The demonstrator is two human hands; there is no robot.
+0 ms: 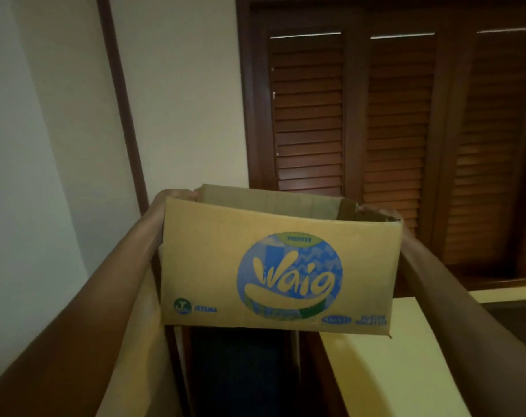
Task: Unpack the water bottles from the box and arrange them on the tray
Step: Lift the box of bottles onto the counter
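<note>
A brown cardboard box with a round blue logo on its near face is held up in the air in front of me, its top open. My left hand grips the box's far left top corner, with only the fingers showing over the edge. My right hand is hidden behind the box's right side; only its forearm shows. The inside of the box is out of sight, so no bottles are visible. No tray is in view.
A yellow surface lies below right of the box. Dark wooden louvered doors stand behind it. A pale wall with a dark wooden strip is at the left. A dark gap lies under the box.
</note>
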